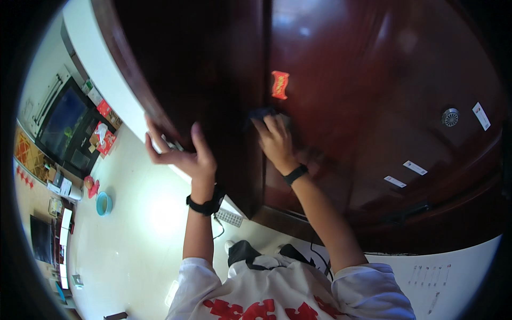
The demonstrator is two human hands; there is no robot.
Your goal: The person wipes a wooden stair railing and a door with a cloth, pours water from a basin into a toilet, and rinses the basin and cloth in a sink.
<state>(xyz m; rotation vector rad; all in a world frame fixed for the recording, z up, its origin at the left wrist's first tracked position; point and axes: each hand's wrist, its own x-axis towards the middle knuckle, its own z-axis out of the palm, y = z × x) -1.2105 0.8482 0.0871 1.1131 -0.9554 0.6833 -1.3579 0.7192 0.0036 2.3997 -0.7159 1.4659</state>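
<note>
A dark red-brown wooden door [340, 80] fills the upper part of the head view. Its darker edge section [200, 72] runs along the left. My left hand [184, 156] is at that edge, thumb on the near face and fingers spread around the rim. A small metal fitting [174, 143] shows partly beside the palm. My right hand [276, 144] presses a dark, bunched cloth [262, 113] against the wood near a vertical seam. The cloth is blurred and partly covered by my fingers. Above it sits a red sticker with gold writing [280, 85].
A round metal fitting [451, 117] and white labels [415, 168] are on the door at right. A dark handle [412, 212] lies lower. Left, a blue basin [104, 204] stands on the pale floor [140, 248], near a large dark-screened television [64, 120] and boxes [106, 140].
</note>
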